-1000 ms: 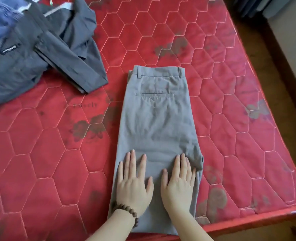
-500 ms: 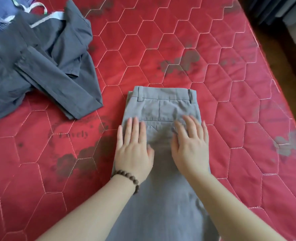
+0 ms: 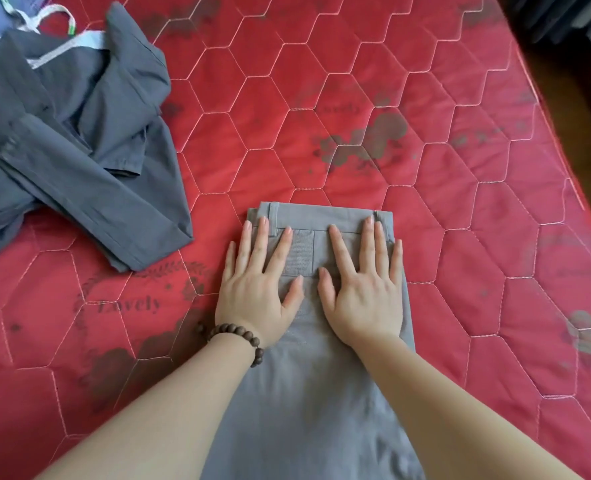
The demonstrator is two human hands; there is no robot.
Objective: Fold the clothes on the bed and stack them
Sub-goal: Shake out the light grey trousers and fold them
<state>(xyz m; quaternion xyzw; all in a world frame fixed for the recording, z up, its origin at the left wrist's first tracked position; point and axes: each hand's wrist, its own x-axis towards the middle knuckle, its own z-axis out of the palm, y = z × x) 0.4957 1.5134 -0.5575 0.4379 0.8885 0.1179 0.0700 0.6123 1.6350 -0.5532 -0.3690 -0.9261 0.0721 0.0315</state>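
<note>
Head view: grey trousers [image 3: 308, 403] cut off below, under both flat hands

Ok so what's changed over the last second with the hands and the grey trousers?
Both hands slid flat along the grey trousers, from the near end up to the waistband. The left hand and right hand now lie spread just below the belt loops, pressing, gripping nothing. The trousers stayed in place on the red mattress, and the dark grey garment at the far left stayed untouched.
</note>
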